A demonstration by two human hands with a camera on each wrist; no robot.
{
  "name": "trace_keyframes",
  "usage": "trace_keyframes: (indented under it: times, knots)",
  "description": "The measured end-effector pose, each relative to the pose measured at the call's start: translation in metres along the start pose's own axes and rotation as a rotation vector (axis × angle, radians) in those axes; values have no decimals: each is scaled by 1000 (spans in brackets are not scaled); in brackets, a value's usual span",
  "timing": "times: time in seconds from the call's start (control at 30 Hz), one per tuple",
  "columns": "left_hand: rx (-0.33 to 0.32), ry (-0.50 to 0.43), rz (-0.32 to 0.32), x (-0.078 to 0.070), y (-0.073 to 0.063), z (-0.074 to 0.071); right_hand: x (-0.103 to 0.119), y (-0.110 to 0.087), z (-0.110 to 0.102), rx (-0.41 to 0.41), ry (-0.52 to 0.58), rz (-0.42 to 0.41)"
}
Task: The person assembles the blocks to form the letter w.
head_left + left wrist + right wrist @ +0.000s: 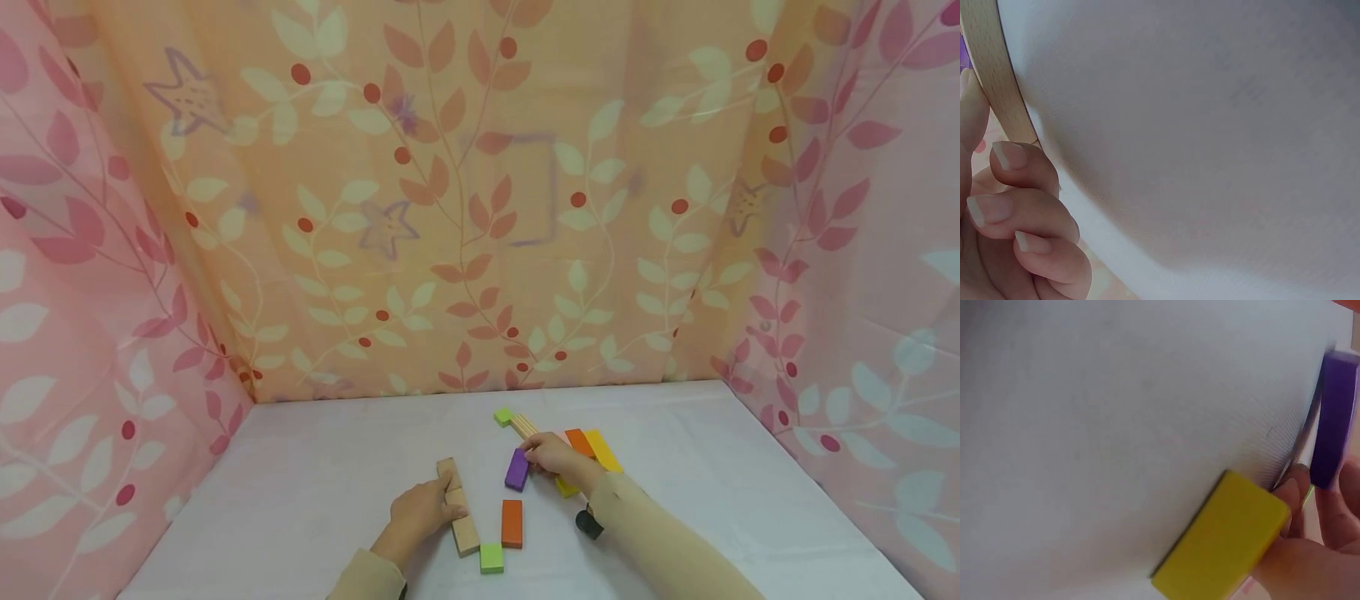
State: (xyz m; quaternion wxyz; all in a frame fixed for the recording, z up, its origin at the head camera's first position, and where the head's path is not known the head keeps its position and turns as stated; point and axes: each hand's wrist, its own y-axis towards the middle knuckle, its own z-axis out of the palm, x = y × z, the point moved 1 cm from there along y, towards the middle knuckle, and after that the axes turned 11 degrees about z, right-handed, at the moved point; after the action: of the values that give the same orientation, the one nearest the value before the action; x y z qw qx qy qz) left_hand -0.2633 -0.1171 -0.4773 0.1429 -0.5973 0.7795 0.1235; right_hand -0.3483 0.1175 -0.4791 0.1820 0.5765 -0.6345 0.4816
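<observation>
A short row of plain wooden blocks [466, 536] lies end to end on the table, left of centre. My left hand [422, 510] grips the row at its middle block, and in the left wrist view its fingers [1022, 212] are curled against the wooden block [994, 72]. Between the fingertips of my right hand [553, 455] is a purple block [517, 469], pinched at one end. The right wrist view shows this purple block [1336, 419] tilted above the white surface. Close under that hand lies a yellow block [1222, 540].
A green block [491, 558] and an orange block [512, 523] lie near the front of the white table [315, 450]. Farther back are another green block [503, 417], thin wooden strips [523, 426], an orange-red block [580, 442] and a long yellow block [603, 450]. Patterned curtains enclose the table.
</observation>
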Motion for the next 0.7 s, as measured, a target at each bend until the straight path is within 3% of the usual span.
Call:
trace_keyframes:
  times: [0.2,0.43,0.7]
  knots:
    - [5,12,-6,-2,-1,-2,1,-1,0,-8,-132,-74]
    - [12,24,-22,-1,2,0,3,0,1,47,-228,-121]
    - [16,19,-9,-2,0,-2,2,0,2,75,-233,-126]
